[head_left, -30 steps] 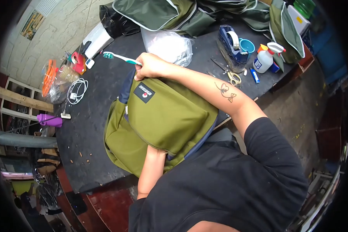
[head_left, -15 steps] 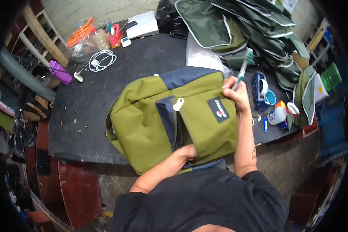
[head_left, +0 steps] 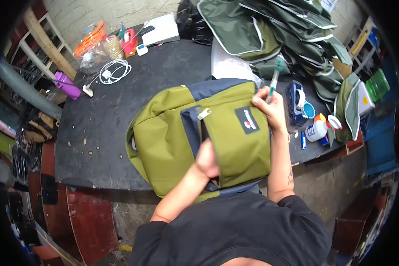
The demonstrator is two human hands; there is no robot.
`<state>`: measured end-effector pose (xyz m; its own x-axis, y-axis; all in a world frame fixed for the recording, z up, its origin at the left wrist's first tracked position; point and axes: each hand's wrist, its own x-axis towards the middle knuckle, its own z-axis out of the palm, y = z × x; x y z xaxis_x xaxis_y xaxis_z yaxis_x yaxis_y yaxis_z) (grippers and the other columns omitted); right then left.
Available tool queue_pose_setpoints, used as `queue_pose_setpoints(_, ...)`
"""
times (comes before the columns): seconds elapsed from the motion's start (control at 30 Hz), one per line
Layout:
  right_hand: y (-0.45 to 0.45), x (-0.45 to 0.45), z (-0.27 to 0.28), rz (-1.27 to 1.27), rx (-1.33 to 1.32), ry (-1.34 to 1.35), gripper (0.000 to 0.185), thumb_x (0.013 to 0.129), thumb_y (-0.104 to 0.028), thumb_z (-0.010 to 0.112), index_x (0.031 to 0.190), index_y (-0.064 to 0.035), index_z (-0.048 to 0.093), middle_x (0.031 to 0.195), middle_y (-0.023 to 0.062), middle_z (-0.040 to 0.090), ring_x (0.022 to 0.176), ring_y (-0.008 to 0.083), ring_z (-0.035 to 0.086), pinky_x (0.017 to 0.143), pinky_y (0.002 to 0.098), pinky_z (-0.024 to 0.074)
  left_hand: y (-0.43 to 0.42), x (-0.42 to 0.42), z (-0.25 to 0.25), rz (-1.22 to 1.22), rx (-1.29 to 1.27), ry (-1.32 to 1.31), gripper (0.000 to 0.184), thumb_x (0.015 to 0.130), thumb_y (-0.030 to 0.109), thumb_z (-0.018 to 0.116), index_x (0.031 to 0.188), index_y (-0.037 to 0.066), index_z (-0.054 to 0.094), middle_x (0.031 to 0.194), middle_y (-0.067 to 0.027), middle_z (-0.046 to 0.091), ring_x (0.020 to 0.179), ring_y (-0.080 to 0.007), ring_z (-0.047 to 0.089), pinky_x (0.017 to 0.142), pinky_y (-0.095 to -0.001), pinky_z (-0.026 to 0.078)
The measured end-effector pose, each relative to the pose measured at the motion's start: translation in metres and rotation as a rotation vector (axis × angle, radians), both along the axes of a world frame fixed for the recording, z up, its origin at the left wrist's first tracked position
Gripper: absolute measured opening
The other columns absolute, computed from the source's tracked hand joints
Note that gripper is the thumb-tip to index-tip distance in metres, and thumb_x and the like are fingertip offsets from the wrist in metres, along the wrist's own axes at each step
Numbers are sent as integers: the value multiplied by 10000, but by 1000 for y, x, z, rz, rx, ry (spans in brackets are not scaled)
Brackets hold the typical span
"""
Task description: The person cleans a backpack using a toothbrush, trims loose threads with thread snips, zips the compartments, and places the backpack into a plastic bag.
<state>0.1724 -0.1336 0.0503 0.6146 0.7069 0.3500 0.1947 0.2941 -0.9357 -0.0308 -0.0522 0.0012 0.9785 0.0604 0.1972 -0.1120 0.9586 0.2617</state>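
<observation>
Head view: our olive-and-navy bag (head_left: 164, 142) points its rounded end left, long axis sideways. Our right hand (head_left: 272, 106) grips a toothbrush (head_left: 275, 76); we cannot tell whether our left hand (head_left: 207, 160) grips.

The person's left grip (head_left: 207, 160) is blurry, so its fingers are hard to see. The inside of the green bag (head_left: 162, 142) is mostly hidden. The right grip (head_left: 271, 107) covers the bottom of the toothbrush (head_left: 274, 80). Letters on the black label (head_left: 246, 119) are too small to read. The top edge cuts off the dark green cloth pile (head_left: 232, 31).
</observation>
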Motion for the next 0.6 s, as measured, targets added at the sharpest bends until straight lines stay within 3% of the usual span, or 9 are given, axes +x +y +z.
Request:
queue_pose_setpoints(0.07, -4, 9, -5, -110, -72, -26, 164, 807, -143, 692, 796, -39, 566, 682, 4, 514, 643, 72, 452, 590, 215, 351, 25, 0, 14, -9, -238, -117, 580, 980, 428, 332, 1359, -6, 402, 1374, -171, 459, 1206, -321, 497, 1041, -430, 375)
queue_pose_setpoints(0.2, -20, 43, -50, -219, -111, 262, 127, 882, -159, 588, 934, -48, 557, 758, 51, 550, 689, 132, 535, 622, 234, 408, 61, -20, -39, 60, -157, 27, 529, 986, 371, 386, 1352, -12, 402, 1382, -197, 436, 1235, -326, 468, 1044, -456, 371)
queue_pose_setpoints(0.27, -41, 70, -97, -865, -569, -655, 191, 884, -168, 553, 1033, -52, 527, 865, 120, 552, 738, 243, 568, 647, 315, 450, 68, -32, -47, 62, -113, 83, 511, 985, 339, 416, 1354, -13, 397, 1389, -204, 424, 1251, -326, 453, 1042, -466, 373)
queue_pose_setpoints(0.3, -53, 81, -117, -877, -568, -648, 191, 884, -168, 553, 1033, -52, 527, 865, 120, 552, 738, 243, 568, 647, 315, 450, 67, -37, -41, 127, -14, 214, 468, 976, 297, 442, 1314, -27, 428, 1292, -202, 505, 1163, -321, 526, 980, -437, 432)
queue_pose_setpoints(0.37, -74, 87, -136, -1039, -973, -607, 237, 838, -150, 594, 1047, -55, 532, 954, 158, 524, 825, 322, 535, 726, 398, 437, 73, -44, -37, 185, 92, 339, 426, 968, 256, 468, 1274, -40, 459, 1196, -201, 587, 1074, -316, 599, 918, -408, 492)
queue_pose_setpoints(0.47, -84, 56, -118, -1050, -908, -837, 274, 800, -169, 645, 1035, -67, 547, 950, 142, 522, 890, 321, 509, 784, 422, 408, 104, -57, -36, -107, 435, 278, 328, 959, 204, 486, 1184, -33, 520, 978, -157, 665, 829, -261, 677, 734, -327, 556)
queue_pose_setpoints(0.5, -85, 46, -115, -1046, -875, -953, 294, 781, -179, 671, 1030, -73, 554, 949, 134, 521, 923, 320, 496, 813, 434, 393, 104, -53, -15, -114, 438, 279, 328, 959, 204, 486, 1184, -33, 520, 978, -157, 665, 829, -261, 677, 734, -327, 556)
queue_pose_setpoints(0.57, -89, 34, -122, -892, -881, -891, 308, 758, -201, 699, 1010, -79, 569, 956, 124, 521, 950, 320, 486, 829, 435, 380, 103, -45, 39, 298, 1390, 987, 237, 941, 149, 519, 1104, -14, 572, 829, -108, 666, 655, -187, 658, 623, -266, 538)
queue_pose_setpoints(0.6, -92, 29, -127, -732, -876, -835, 322, 734, -222, 726, 990, -85, 584, 963, 115, 521, 977, 319, 476, 845, 437, 366, 102, -33, 57, 580, 1452, 845, 182, 938, 137, 528, 1023, -12, 589, 779, -96, 650, 653, -156, 643, 624, -247, 526)
